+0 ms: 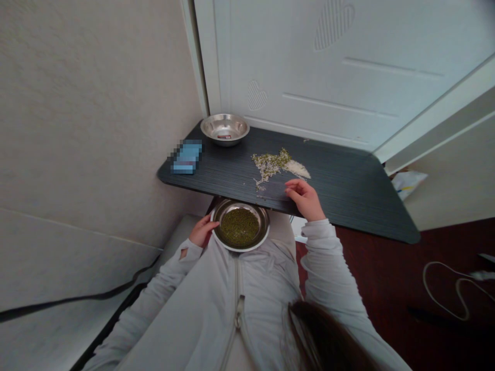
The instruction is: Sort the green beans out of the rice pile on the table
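My left hand (202,230) grips the left rim of a steel bowl (263,238) on my lap, partly under the table's near edge. Green mung beans (240,226), with a few pale specks among them, cover the bowl's bottom. Over the near part of the tabletop, my right hand (305,198) is half curled, its thumb and fingertips a little apart; no object shows between them. Just beyond it lies a small heap of white rice (297,168). To the left of that heap, mixed rice and green beans (269,165) are scattered loosely.
A second steel bowl (225,123) with a small reddish item inside stands at the back left of the dark table (348,180). Near it lies a blurred-out blue phone-like object (188,157). A white door (294,67) rises behind; a white cable (444,265) lies on the floor.
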A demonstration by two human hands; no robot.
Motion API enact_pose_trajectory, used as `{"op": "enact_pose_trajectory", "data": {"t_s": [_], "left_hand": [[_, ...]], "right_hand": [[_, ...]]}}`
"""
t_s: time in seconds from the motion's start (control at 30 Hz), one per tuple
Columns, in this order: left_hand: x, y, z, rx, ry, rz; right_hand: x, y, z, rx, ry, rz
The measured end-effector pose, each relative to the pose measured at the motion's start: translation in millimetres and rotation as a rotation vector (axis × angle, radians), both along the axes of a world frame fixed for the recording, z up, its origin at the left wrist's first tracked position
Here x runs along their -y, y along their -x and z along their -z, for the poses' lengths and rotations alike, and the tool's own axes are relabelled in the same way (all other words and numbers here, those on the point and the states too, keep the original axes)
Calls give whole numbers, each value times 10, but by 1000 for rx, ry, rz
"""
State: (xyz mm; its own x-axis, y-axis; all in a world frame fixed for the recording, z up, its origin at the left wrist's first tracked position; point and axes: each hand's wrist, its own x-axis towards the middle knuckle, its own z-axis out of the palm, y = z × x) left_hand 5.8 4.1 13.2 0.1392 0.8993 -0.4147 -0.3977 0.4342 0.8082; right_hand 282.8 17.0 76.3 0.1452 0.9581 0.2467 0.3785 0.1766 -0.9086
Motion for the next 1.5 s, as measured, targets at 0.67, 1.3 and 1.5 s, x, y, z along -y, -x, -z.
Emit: {"op": "enact_pose_trajectory", "data": {"t_s": [0.67,1.3,1.5], "left_hand": [[8,-9,-31,5,0,5],[1,-13,-20,20,2,4],[-4,-7,-4,21,0,-3]], "right_hand": [[5,4,-17,5,12,-12],[5,-7,-9,-13,10,-17],[5,-8,-3,11,11,-17]]}}
